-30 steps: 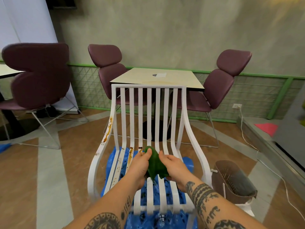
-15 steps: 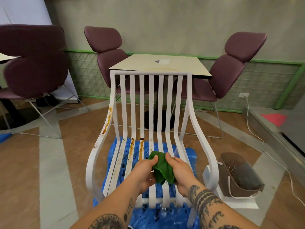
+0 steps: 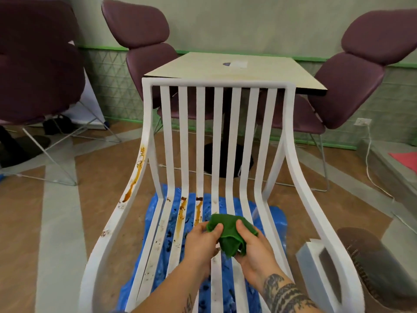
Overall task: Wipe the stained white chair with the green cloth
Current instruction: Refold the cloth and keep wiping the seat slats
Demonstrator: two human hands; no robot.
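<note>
Head view: both hands, left hand (image 3: 201, 242) & right hand (image 3: 252, 249), on green cloth (image 3: 228, 232) over white chair (image 3: 216, 136).

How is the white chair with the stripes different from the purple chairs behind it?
The white slatted chair is made of thin bars with gaps you can see through; the purple padded chairs have solid cushions. The white slatted chair has brown stains on its left side; the purple padded chairs look clean. The white slatted chair stands over a blue plastic sheet; the purple padded chairs stand on the bare floor. Both have curved backs.
</note>
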